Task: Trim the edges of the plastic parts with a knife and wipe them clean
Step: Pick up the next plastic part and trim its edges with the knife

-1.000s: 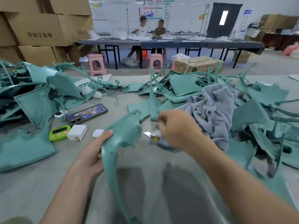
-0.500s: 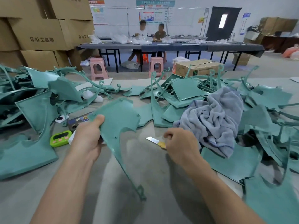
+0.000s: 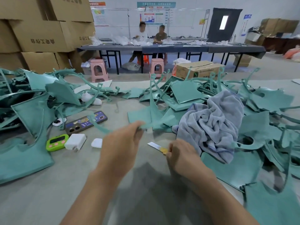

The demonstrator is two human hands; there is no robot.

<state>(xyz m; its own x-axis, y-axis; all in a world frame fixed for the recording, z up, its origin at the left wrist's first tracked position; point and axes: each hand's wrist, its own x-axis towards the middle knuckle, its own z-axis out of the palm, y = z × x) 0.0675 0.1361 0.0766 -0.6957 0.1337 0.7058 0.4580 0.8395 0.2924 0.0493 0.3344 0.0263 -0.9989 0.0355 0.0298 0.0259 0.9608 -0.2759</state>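
Head: plastic part (image 3: 99, 126) between left fingers (image 3: 137, 127)

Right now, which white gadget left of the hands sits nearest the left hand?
The small rounded white case, just left of the left hand; the bigger white charger block lies farther left, beside the green timer.

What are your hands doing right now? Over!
Left hand grips part, blurred. Right hand pinches knife, blade apart from part. Towel heaped beside right hand.
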